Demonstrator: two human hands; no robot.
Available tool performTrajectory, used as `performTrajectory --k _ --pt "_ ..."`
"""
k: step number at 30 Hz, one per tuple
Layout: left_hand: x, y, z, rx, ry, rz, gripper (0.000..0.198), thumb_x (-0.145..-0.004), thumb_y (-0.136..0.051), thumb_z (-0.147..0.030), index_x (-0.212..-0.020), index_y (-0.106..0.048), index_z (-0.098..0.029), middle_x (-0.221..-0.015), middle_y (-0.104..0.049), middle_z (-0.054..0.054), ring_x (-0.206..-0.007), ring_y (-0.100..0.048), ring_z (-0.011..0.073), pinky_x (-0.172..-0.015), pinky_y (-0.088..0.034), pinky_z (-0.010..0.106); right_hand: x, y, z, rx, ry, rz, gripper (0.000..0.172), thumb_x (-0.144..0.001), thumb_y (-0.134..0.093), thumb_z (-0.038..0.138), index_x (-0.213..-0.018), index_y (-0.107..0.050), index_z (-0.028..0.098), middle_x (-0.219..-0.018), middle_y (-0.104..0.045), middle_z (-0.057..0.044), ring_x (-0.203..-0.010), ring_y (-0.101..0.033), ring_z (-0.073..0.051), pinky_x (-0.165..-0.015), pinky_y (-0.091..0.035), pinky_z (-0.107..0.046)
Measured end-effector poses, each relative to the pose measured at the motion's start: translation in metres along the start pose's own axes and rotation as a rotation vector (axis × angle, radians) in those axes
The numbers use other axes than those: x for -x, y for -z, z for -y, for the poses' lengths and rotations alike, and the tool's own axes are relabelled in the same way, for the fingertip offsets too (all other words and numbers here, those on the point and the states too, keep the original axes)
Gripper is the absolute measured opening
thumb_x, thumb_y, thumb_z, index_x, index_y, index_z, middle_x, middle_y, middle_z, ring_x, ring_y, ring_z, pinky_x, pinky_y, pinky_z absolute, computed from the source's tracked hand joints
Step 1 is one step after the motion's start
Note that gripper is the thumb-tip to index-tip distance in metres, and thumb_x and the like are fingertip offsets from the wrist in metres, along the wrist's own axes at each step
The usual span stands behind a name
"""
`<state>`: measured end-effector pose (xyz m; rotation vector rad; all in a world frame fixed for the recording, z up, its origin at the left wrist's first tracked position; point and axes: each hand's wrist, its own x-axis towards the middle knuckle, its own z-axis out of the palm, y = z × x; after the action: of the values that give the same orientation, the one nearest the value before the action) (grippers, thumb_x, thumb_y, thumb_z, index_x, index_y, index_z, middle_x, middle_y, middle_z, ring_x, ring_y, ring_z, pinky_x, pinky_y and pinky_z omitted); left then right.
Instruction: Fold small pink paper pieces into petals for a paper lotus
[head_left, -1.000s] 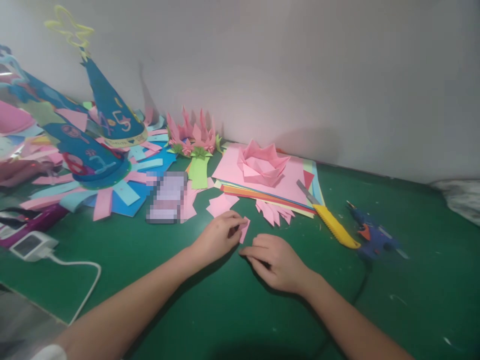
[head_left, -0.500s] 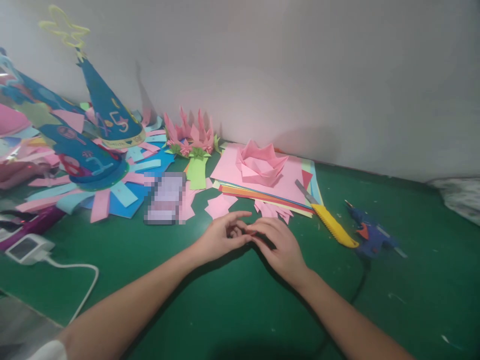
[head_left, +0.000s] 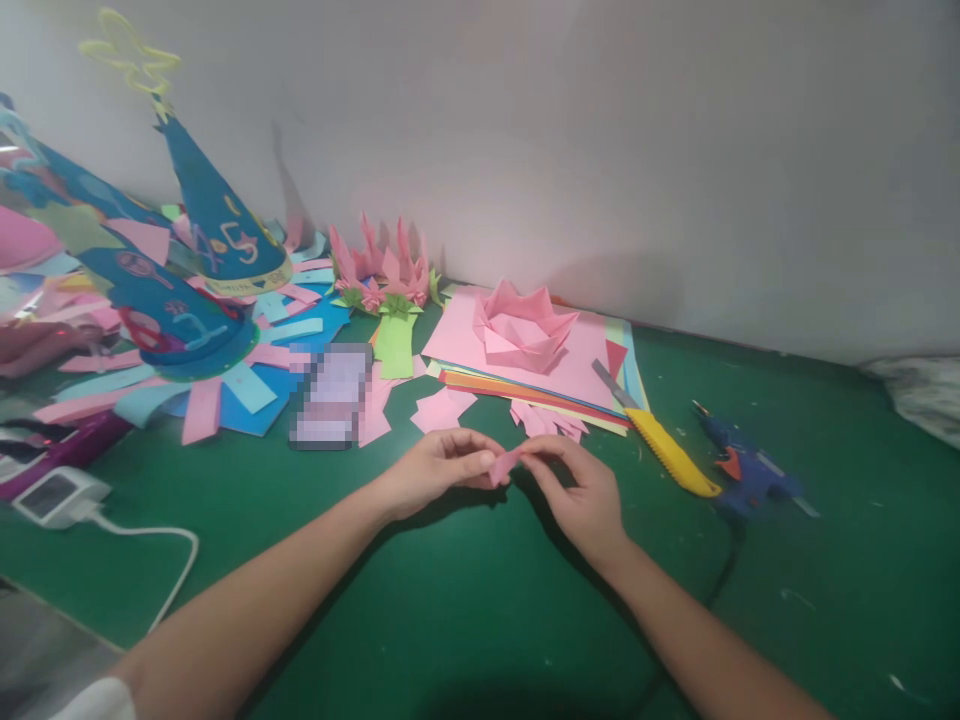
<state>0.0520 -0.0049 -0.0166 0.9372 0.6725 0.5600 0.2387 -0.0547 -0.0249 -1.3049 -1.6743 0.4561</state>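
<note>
A small pink paper piece is pinched between my two hands just above the green mat. My left hand grips its left end with thumb and fingers closed. My right hand pinches its right end, fingers curled. Loose pink scraps lie on the mat just beyond my hands. A folded pink paper crown sits on a stack of coloured paper sheets further back.
A yellow utility knife and a blue glue gun lie to the right. Blue paper cone hats and strips crowd the left. A pink paper flower stands by the wall. A white charger with cable sits at front left.
My hands met over the pink paper piece, then lifted it slightly; it now stretches between both pinches. The right hand moved up and toward the left hand.
</note>
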Motion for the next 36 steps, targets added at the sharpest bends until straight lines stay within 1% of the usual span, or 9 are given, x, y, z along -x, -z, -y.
performTrajectory --k 4,7,12,16,19,21,25,29,36 --pt "-0.0011 0.0009 0.0022 0.024 0.003 -0.002 0.04 -0.063 -0.08 -0.038 -0.087 -0.065 -0.01 -0.079 -0.067 0.005 -0.072 -0.062 0.0115 -0.075 -0.048 0.026 -0.0009 0.0001 -0.002 0.028 0.115 0.035 0.015 -0.088 -0.051 0.021 -0.097 -0.063 0.025 -0.093 -0.068 -0.004 -0.087 -0.063 -0.018 -0.079 -0.049 -0.033" --pt "-0.0017 0.0007 0.0029 0.028 0.005 -0.012 0.038 -0.062 -0.081 -0.033 -0.087 -0.065 -0.01 -0.074 -0.066 0.003 -0.069 -0.061 0.0108 -0.075 -0.048 0.026 -0.0016 0.0007 -0.004 0.107 0.213 0.061 0.023 -0.087 -0.052 0.02 -0.105 -0.063 0.029 -0.106 -0.065 -0.005 -0.099 -0.059 -0.02 -0.085 -0.047 -0.038" --pt "-0.0014 -0.0007 0.0005 0.029 -0.009 0.003 0.035 -0.063 -0.08 -0.03 -0.087 -0.065 -0.01 -0.072 -0.065 0.002 -0.069 -0.06 0.0102 -0.075 -0.048 0.026 -0.0018 0.003 -0.0028 0.234 0.307 0.044 0.03 -0.085 -0.055 0.018 -0.11 -0.063 0.033 -0.115 -0.059 -0.006 -0.096 -0.058 -0.02 -0.078 -0.047 -0.038" --pt "-0.0009 -0.0007 -0.0005 0.048 0.001 0.001 0.036 -0.064 -0.08 -0.029 -0.092 -0.064 -0.012 -0.074 -0.065 0.002 -0.07 -0.061 0.0101 -0.076 -0.048 0.026 -0.0014 0.0035 -0.0009 0.236 0.361 0.032 0.031 -0.085 -0.058 0.016 -0.11 -0.063 0.033 -0.11 -0.061 -0.005 -0.09 -0.058 -0.018 -0.076 -0.047 -0.036" --pt "-0.0003 0.0002 0.0004 0.031 0.007 0.039 0.035 -0.069 -0.076 -0.03 -0.097 -0.065 -0.013 -0.076 -0.066 0.002 -0.072 -0.061 0.0096 -0.077 -0.049 0.025 -0.0019 0.003 0.0 0.212 0.364 0.042 0.028 -0.085 -0.058 0.017 -0.109 -0.063 0.031 -0.103 -0.064 -0.005 -0.09 -0.059 -0.018 -0.078 -0.047 -0.036" --pt "0.0004 0.0004 0.0007 -0.009 0.004 0.058 0.027 -0.073 -0.072 -0.032 -0.092 -0.068 -0.012 -0.078 -0.067 0.003 -0.074 -0.062 0.0094 -0.078 -0.048 0.024 -0.0023 0.0027 0.0004 0.2 0.34 0.05 0.024 -0.085 -0.058 0.02 -0.106 -0.064 0.03 -0.1 -0.065 -0.005 -0.092 -0.06 -0.019 -0.079 -0.047 -0.037" --pt "0.0011 -0.0002 -0.0005 -0.127 -0.021 0.017 0.026 -0.076 -0.069 -0.036 -0.074 -0.068 -0.01 -0.074 -0.067 0.003 -0.071 -0.061 0.0096 -0.077 -0.048 0.023 -0.0026 0.0018 0.0009 0.184 0.314 0.06 0.019 -0.085 -0.059 0.021 -0.102 -0.065 0.027 -0.098 -0.066 -0.005 -0.091 -0.06 -0.019 -0.08 -0.047 -0.037" --pt "0.0002 0.0002 -0.0012 -0.221 -0.047 -0.013 0.026 -0.076 -0.067 -0.035 -0.072 -0.067 -0.01 -0.071 -0.066 0.002 -0.067 -0.058 0.0085 -0.073 -0.047 0.021 -0.0022 0.001 0.0002 0.19 0.318 0.058 0.017 -0.085 -0.059 0.021 -0.099 -0.066 0.026 -0.099 -0.066 -0.005 -0.092 -0.06 -0.019 -0.08 -0.047 -0.037" --pt "-0.0004 0.0016 0.0006 -0.3 -0.054 -0.071 0.028 -0.075 -0.067 -0.037 -0.07 -0.066 -0.009 -0.067 -0.064 0.002 -0.063 -0.054 0.0084 -0.065 -0.043 0.02 -0.001 0.0012 -0.0026 0.21 0.338 0.064 0.016 -0.084 -0.061 0.019 -0.097 -0.067 0.026 -0.102 -0.064 -0.005 -0.09 -0.058 -0.018 -0.079 -0.047 -0.036"
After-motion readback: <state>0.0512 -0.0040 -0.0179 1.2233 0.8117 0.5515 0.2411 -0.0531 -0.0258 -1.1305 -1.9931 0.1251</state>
